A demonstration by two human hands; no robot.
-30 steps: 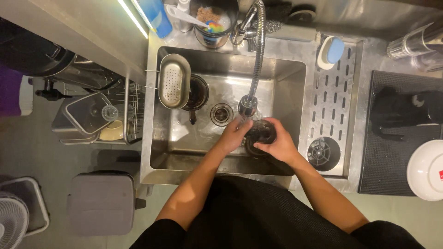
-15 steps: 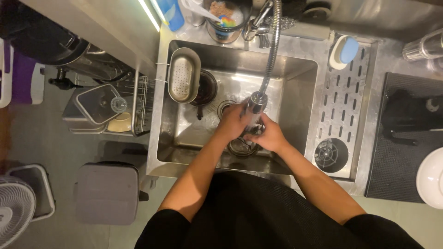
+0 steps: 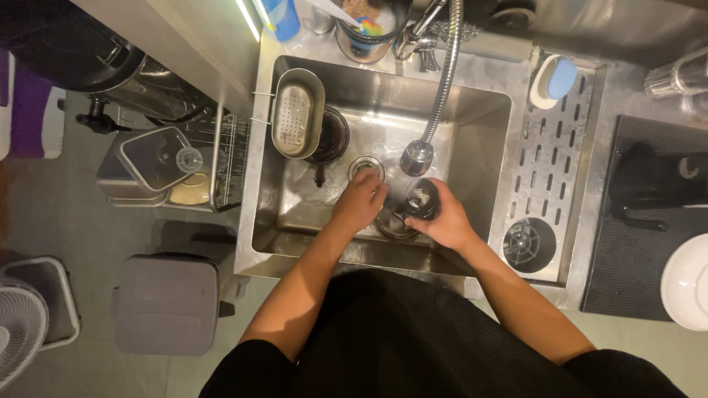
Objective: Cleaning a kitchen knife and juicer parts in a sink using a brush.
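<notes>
I see right hand (image 3: 445, 221) clamped around dark cup (image 3: 421, 199) in sink (image 3: 479, 140) | left hand (image 3: 359, 203) fingers together, beside it | faucet head (image 3: 417, 157) just above | perforated tray (image 3: 297, 120), drain (image 3: 366, 168) near.

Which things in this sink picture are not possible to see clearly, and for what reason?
Head view only:
- Dark round item in the right hand: its kind is unclear; fingers and glare cover it.
- Left hand: its fingertips and whatever they touch are hidden.
- Running water: too faint below the faucet head.
- White plate: cut by the right edge.
- Dark pot: half under the metal strainer.
</notes>
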